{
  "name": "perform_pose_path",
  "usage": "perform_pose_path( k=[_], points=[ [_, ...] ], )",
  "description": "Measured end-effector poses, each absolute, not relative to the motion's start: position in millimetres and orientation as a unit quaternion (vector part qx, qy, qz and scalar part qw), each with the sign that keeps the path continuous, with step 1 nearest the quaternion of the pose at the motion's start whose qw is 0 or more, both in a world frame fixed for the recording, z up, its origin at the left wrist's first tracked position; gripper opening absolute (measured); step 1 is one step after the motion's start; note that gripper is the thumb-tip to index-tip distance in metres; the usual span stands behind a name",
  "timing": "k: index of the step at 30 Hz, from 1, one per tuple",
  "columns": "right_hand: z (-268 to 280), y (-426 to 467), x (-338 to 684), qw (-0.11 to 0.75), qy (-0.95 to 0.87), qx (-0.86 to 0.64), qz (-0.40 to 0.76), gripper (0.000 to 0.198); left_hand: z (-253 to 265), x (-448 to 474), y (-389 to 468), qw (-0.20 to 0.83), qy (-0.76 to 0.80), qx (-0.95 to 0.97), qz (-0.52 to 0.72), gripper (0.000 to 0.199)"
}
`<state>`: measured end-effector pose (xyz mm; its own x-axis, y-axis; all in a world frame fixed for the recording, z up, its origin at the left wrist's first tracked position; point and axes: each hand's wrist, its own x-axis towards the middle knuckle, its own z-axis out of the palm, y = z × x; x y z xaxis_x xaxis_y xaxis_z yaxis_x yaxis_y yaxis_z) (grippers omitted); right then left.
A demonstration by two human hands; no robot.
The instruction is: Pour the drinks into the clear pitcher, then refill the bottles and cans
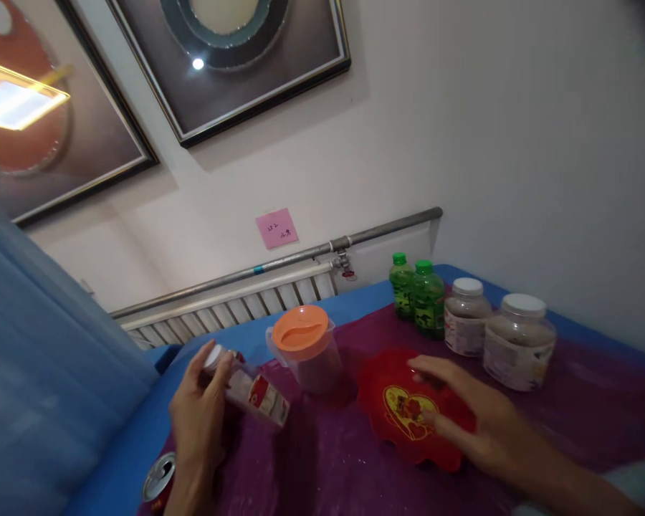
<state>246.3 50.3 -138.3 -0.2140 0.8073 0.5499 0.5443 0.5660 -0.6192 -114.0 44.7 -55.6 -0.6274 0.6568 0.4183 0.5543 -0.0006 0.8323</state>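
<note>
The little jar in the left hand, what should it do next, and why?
Probably swing the little jar over the red plate before tipping it further. The left hand holds it tilted, white cap end by the fingers, beside the orange-lidded jug, not above the plate. The right hand lies open on the plate, perhaps steadying it.

pitcher (306,351) | green bottles (419,295) | two jars (494,331) | can (158,476) | pink note (276,228)

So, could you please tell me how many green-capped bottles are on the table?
2. The left green-capped bottle and the right green-capped bottle stand touching at the table's far edge, left of two white-lidded jars.
</note>
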Motion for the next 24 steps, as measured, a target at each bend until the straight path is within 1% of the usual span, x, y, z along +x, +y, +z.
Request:
perform_pose_path(
  k=[2, 4, 5, 6, 7, 9, 12, 14, 16, 17, 19, 21, 22, 24],
  points=[
    [-123, 36, 229, 0.363, -0.772, -0.452, 0.26, 0.06, -55, -89, 8, 0.106, 0.667, 0.415, 0.61, 0.06],
    [-105, 20, 209, 0.277, -0.776, -0.447, 0.349, 0.085, -58, -55, -16, 0.171, 0.624, 0.409, 0.643, 0.062],
    [-97, 12, 199, 0.257, -0.773, -0.439, 0.378, 0.096, -60, -38, -22, 0.202, 0.602, 0.407, 0.656, 0.063],
    [-89, 6, 189, 0.251, -0.769, -0.434, 0.396, 0.103, -62, -21, -25, 0.236, 0.582, 0.403, 0.666, 0.064],
    [-83, 2, 181, 0.258, -0.766, -0.432, 0.4, 0.102, -62, -7, -26, 0.268, 0.565, 0.396, 0.673, 0.066],
    [-76, 0, 169, 0.3, -0.773, -0.425, 0.362, 0.093, -58, 12, -22, 0.302, 0.54, 0.372, 0.692, 0.067],
    [-78, 15, 167, 0.352, -0.811, -0.394, 0.252, 0.079, -50, 12, -12, 0.281, 0.523, 0.337, 0.73, 0.064],
    [-85, 33, 175, 0.39, -0.798, -0.408, 0.213, 0.072, -55, 2, -8, 0.266, 0.535, 0.346, 0.723, 0.062],
    [-93, 51, 187, 0.445, -0.726, -0.467, 0.241, 0.073, -76, -7, -7, 0.287, 0.563, 0.417, 0.653, 0.06],
    [-98, 58, 193, 0.467, -0.681, -0.495, 0.272, 0.075, -93, -9, -7, 0.303, 0.576, 0.472, 0.595, 0.055],
    [-106, 69, 205, 0.492, -0.614, -0.524, 0.327, 0.079, -133, -6, -10, 0.33, 0.58, 0.575, 0.473, 0.042],
    [-111, 74, 212, 0.505, -0.586, -0.525, 0.354, 0.082, -169, 0, -12, 0.312, 0.589, 0.631, 0.396, 0.037],
    [-113, 74, 214, 0.511, -0.582, -0.523, 0.357, 0.083, -181, 3, -13, 0.317, 0.602, 0.652, 0.336, 0.041],
    [-114, 74, 216, 0.519, -0.581, -0.52, 0.349, 0.082, -187, 3, -13, 0.331, 0.628, 0.667, 0.228, 0.057]
  ],
)
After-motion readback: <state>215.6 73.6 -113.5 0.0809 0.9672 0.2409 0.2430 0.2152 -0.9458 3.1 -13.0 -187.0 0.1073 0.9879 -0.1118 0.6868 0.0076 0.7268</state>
